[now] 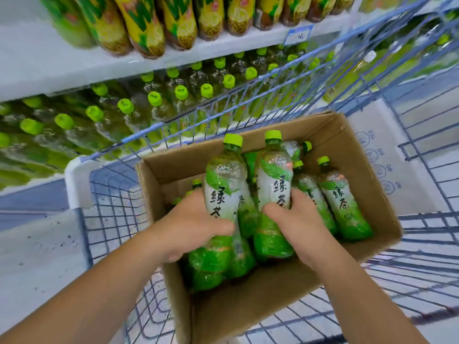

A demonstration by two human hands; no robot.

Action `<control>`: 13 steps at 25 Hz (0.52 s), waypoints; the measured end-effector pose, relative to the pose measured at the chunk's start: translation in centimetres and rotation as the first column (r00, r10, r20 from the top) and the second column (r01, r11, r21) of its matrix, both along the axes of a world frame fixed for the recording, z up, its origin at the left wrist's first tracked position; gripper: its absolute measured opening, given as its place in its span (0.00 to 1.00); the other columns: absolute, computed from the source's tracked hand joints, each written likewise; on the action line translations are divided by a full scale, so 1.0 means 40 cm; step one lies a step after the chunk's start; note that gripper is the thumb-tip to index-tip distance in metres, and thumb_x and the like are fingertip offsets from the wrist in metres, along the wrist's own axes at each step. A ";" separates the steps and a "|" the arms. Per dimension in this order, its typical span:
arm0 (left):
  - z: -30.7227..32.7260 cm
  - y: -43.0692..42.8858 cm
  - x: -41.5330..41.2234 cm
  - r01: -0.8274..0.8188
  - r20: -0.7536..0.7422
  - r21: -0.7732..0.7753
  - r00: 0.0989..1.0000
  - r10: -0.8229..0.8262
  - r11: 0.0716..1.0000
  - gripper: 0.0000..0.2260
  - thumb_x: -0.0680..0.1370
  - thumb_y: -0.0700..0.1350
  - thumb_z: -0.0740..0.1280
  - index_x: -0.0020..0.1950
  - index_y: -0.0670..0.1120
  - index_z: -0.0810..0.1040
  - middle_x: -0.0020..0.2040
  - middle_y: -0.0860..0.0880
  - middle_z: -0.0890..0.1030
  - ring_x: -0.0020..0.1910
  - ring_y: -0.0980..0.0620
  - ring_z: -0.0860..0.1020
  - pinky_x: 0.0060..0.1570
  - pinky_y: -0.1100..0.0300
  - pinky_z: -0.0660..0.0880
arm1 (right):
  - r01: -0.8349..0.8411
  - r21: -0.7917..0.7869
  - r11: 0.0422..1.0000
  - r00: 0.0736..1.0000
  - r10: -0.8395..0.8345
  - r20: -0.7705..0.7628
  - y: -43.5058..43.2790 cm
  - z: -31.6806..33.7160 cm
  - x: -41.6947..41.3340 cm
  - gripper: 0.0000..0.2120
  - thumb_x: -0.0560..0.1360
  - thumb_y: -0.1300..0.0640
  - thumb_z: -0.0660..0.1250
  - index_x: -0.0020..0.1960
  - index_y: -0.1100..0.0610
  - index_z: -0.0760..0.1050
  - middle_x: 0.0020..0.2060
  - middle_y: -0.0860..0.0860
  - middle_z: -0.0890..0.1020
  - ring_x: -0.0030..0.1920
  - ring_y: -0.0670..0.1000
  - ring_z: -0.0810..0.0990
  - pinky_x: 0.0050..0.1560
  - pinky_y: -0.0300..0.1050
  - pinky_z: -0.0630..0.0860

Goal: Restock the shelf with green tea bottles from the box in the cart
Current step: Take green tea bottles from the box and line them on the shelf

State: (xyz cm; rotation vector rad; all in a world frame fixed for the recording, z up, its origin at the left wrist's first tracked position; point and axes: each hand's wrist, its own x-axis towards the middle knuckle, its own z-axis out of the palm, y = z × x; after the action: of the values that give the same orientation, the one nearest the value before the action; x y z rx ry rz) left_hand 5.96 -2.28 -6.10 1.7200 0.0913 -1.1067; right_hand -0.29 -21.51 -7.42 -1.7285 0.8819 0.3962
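An open cardboard box (pixel 367 184) sits in a blue wire cart (pixel 116 194) and holds several green tea bottles with green caps. My left hand (pixel 191 227) is wrapped around one green tea bottle (pixel 223 182), raised above the others. My right hand (pixel 298 219) grips a second green tea bottle (pixel 273 184) beside it. More bottles (pixel 340 202) stand at the box's right side. The shelf (pixel 74 70) beyond the cart carries rows of green-capped bottles (pixel 154 100).
The upper shelf holds yellow-labelled bottles (pixel 146 28) and a blue price tag (pixel 298 34). A flattened white carton (pixel 387 165) lies in the cart to the right of the box. The pale floor (pixel 32 256) shows at the left.
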 end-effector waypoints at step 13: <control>0.270 0.485 0.140 -0.313 0.272 -0.046 0.910 0.313 0.949 0.23 0.70 0.33 0.77 0.57 0.53 0.75 0.44 0.51 0.86 0.43 0.53 0.85 0.42 0.56 0.83 | -0.268 -0.055 0.962 0.910 0.272 0.313 0.445 0.280 0.220 0.13 0.72 0.59 0.72 0.53 0.47 0.77 0.41 0.44 0.85 0.40 0.44 0.84 0.40 0.44 0.81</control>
State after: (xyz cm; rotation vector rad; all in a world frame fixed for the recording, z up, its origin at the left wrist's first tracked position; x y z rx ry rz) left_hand 11.55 17.12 4.72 1.7678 0.1852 -0.6245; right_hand 8.49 -3.70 3.79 -1.8658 0.4132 0.2814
